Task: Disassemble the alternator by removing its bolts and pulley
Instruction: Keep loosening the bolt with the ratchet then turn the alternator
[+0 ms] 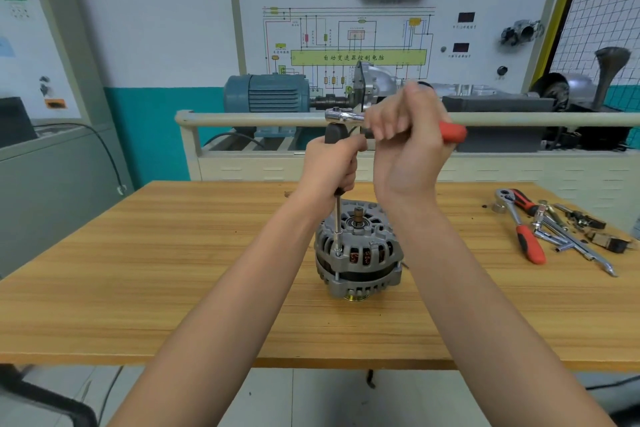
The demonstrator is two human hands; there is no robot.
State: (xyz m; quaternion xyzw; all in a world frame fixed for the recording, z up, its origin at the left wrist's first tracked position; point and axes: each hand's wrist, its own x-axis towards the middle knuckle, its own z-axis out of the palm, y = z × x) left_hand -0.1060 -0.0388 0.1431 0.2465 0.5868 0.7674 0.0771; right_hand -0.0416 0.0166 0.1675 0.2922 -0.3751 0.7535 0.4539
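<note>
Wooden table on a pale tiled floor, white wall with teal lower band behind, a training board bearing a wiring diagram, a blue motor on its cream railed stand, grey cabinet at left.

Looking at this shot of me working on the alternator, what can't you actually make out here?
All in the head view:
- Where the ratchet meets the extension bar: covered by the left hand.
- Most of the ratchet's red grip: covered by the right hand.
- The pulley: hidden under the alternator, only an edge shows.
- The small parts at the table's right: too small and blurred to identify.
</note>
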